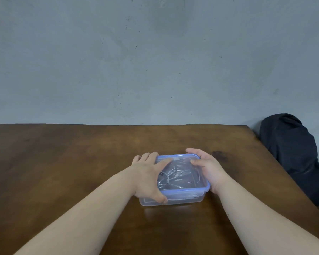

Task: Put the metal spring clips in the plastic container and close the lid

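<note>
One container (180,198), lidded (182,162), clips (170,179) uncounted inside. Two hands: left (147,178) and right (209,169) fingers clamped on its sides.

The bench (81,172) is dark brown wood with a darker stain (218,155) at two o'clock of the container (182,198), which is clear plastic. Its lid (179,157) is transparent with a blue rim. The clips (166,181) inside are silvery. A black bundle (293,153) sits at three o'clock against the mottled grey wall (155,61).

Single head view, forward and down, close over table (63,162); wall (155,52) beyond
</note>
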`<state>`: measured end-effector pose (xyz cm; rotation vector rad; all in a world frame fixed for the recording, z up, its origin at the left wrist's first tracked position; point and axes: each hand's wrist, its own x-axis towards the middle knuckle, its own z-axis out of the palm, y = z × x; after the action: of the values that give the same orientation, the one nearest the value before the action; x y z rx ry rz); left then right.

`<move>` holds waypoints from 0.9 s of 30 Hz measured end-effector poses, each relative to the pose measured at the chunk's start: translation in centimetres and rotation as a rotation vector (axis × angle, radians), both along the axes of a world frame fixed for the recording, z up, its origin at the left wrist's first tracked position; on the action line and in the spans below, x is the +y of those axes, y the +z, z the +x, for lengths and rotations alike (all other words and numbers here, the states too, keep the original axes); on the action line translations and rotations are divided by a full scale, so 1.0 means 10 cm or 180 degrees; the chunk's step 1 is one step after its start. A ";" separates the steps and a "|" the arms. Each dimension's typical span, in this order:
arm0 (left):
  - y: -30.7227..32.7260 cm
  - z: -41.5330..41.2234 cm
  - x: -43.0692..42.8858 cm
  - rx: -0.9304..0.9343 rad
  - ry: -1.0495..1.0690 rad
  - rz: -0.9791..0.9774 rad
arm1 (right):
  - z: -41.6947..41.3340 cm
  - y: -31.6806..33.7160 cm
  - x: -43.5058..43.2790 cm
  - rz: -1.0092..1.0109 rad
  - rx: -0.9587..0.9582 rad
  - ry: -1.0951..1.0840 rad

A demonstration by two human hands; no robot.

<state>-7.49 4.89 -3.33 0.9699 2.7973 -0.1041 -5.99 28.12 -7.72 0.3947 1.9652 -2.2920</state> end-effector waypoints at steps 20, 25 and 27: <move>-0.49 -0.06 -0.22 -0.1250 0.0945 0.4727 | 0.08 -0.12 -0.04 -0.0874 0.0067 -0.0424; -0.49 -0.06 -0.23 -0.2026 0.1553 0.5572 | 0.11 0.00 -0.03 -0.0456 0.0080 -0.0230; -0.44 -0.06 -0.25 -0.1964 0.1569 0.5351 | 0.13 0.10 -0.02 0.0124 0.0117 -0.0013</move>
<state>-8.05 2.34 -7.70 0.2087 1.9026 2.2994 -4.66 27.88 -6.69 0.3629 2.0308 -2.2828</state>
